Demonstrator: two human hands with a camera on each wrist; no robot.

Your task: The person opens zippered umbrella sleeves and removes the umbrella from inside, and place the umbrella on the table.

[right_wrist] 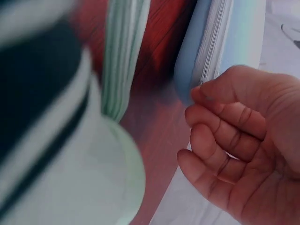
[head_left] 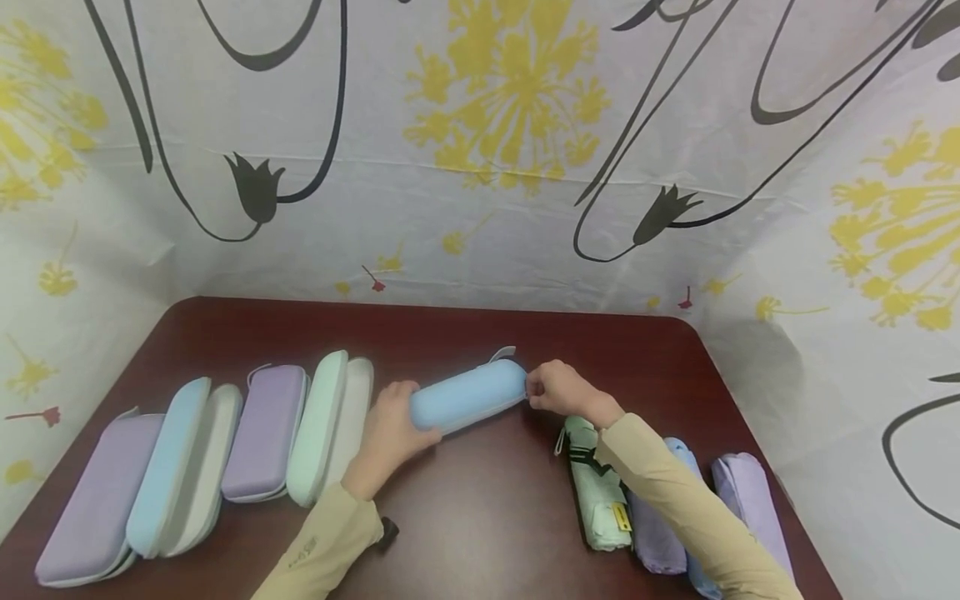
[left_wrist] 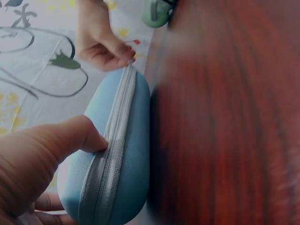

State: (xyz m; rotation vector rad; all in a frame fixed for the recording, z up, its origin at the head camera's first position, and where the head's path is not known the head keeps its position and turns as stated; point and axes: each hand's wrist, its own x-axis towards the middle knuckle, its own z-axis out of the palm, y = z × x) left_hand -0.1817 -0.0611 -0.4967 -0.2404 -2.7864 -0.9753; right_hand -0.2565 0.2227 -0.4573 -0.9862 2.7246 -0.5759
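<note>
A light blue zippered hard case [head_left: 468,396] is held above the dark red table, its right end raised slightly. My left hand [head_left: 393,429] grips its left end, the thumb pressing beside the grey zipper [left_wrist: 115,136] in the left wrist view. At the far end, my right hand [head_left: 562,387] pinches with thumb and forefinger at the zipper's end; the pull itself is mostly hidden by the fingertips. The other right fingers curl loosely, as the right wrist view shows. A grey loop [head_left: 503,354] sticks out behind the case.
Left on the table [head_left: 465,533] stands a row of similar cases: purple [head_left: 105,496], blue [head_left: 167,467], another purple [head_left: 265,433] and mint [head_left: 318,429]. Folded umbrellas lie at right, green [head_left: 596,492], purple [head_left: 656,533], blue [head_left: 681,454] and lavender [head_left: 750,500], partly under my right forearm.
</note>
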